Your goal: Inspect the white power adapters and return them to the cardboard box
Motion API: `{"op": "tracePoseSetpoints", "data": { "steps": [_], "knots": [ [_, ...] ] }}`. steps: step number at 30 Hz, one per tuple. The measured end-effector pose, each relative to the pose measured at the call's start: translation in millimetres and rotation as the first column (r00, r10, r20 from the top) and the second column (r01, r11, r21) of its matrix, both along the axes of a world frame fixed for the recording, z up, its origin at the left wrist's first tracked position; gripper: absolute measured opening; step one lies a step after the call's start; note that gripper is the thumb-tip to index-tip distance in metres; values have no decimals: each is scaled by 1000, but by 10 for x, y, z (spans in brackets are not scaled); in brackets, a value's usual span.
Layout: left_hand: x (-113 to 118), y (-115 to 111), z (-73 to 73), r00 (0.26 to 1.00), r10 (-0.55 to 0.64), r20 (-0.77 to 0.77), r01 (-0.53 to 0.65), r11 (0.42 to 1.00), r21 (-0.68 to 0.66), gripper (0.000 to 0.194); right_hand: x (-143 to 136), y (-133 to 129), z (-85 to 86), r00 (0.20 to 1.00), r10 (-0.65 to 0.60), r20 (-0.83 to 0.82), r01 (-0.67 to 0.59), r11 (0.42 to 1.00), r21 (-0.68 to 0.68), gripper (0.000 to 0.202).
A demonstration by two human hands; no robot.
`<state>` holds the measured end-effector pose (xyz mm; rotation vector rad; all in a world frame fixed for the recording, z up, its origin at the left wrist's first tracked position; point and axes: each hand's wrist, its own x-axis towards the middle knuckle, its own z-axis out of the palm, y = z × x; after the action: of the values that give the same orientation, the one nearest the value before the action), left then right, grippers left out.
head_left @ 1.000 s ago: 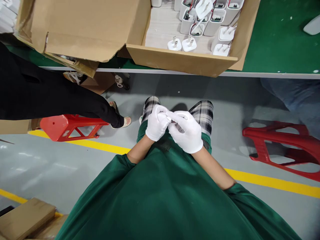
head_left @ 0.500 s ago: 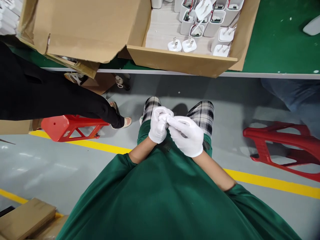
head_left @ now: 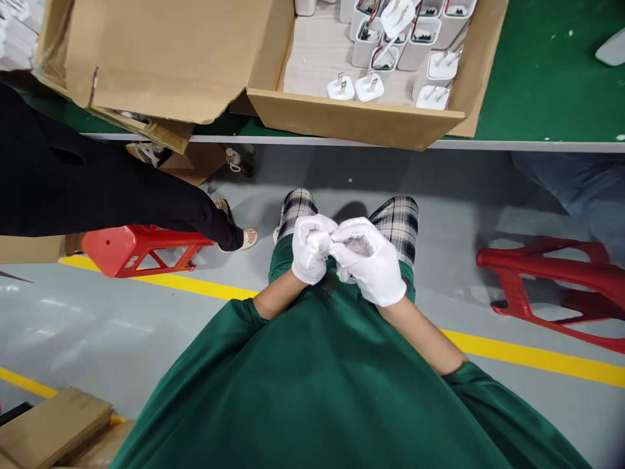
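Both hands wear white gloves and meet above my lap. My left hand (head_left: 310,251) is closed, its fingertips against those of the right. My right hand (head_left: 371,260) has its thumb and forefinger pinched together close to the left fingertips, the other fingers curled. Something small and whitish seems to lie between them, but white glove and object blend, so I cannot make out what it is. Beyond the hands, on the bench, an open cardboard box (head_left: 342,118) holds several white plug housings (head_left: 370,86), some with prongs up, others open with red and black wires.
A green bench (head_left: 547,78) runs across the top, with a folded-out carton flap (head_left: 161,52) at left. Red stools (head_left: 112,251) stand on both sides. A person's black-clad leg (head_left: 122,189) is at left, and blue clothing (head_left: 576,189) shows at right. Cartons (head_left: 58,423) lie lower left.
My right hand has turned and its fingers have bent more, shifting slightly right. My left hand has stayed nearly in place, its fingers a little more open at the top.
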<state>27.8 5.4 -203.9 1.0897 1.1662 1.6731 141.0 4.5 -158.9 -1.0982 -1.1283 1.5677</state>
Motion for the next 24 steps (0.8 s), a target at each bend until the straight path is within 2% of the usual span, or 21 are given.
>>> {"op": "tracePoseSetpoints", "data": {
  "steps": [2, 5, 8, 11, 14, 16, 19, 22, 24],
  "knots": [
    [-25, -5, -11, 999, -1, -32, 4, 997, 82, 26, -4, -1, 47, 999, 18, -28, -19, 999, -42, 20],
    [-69, -16, -29, 987, -19, -158, 48, 983, 179, 26, -6, -9, 120, 995, 30, -95, -42, 991, -126, 24],
    [-95, -22, -44, 963, -24, -269, 76, 980, 184, 33, 8, -18, 159, 988, 21, -151, -50, 980, -195, 29],
    [-115, 5, -51, 956, -27, -291, 86, 978, 192, 39, 37, -14, 165, 983, 42, -179, -83, 971, -225, 29],
    [-142, 55, -57, 951, -100, -293, 182, 946, 268, 31, 48, -1, 189, 985, 49, -164, -88, 966, -243, 31],
    [-147, 73, -54, 940, -186, -288, 269, 920, 285, 26, 35, 9, 221, 989, 11, -145, -48, 967, -249, 32],
    [-104, 56, -9, 958, -241, -155, 271, 939, 213, 27, 8, 30, 245, 992, -42, -123, 11, 969, -245, 33],
    [-12, 32, 102, 984, -178, 6, 178, 984, -19, 29, 19, 58, 201, 991, -33, -127, 7, 980, -198, 28],
    [49, 43, 188, 989, -113, 99, 129, 976, -174, 26, 50, 71, 147, 989, -38, -141, 17, 989, -148, 22]
  ]
}}
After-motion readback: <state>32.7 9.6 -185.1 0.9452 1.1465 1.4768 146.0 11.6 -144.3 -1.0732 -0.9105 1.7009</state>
